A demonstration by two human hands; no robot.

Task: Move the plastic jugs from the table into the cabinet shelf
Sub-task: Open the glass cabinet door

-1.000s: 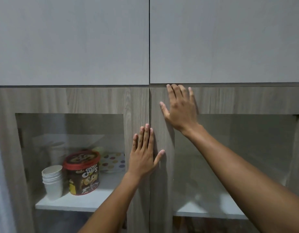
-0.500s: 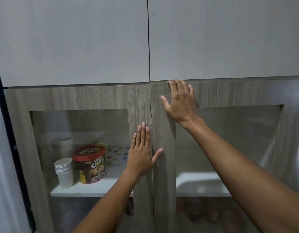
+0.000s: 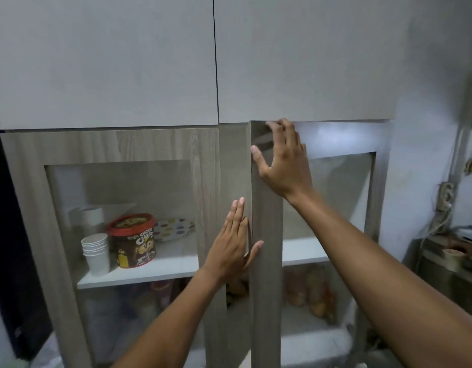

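From my head camera, my right hand (image 3: 282,166) is up at the top corner of the right cabinet door (image 3: 266,274), fingers hooked over the door's top edge and thumb spread along its inner side, gripping the frame. The door stands ajar, its free edge swung out toward me.

My left hand (image 3: 233,248) is lower and to the left of the right one, flat and released, fingers straight and together. Its palm lies against the frame of the left cabinet door (image 3: 203,181), which is shut, and its thumb reaches across to touch the edge of the open door.

Left of my left hand, behind the glass, the shelf (image 3: 149,272) carries a stack of white paper cups (image 3: 95,252), a red-lidded cereal tub (image 3: 135,240) just beside them, and a dotted plate (image 3: 173,229) behind the tub. Under my right forearm, a lower shelf holds some orange and yellowish things, too blurred to name.

No plastic jug shows anywhere in this view, so I cannot tell where the jugs are.
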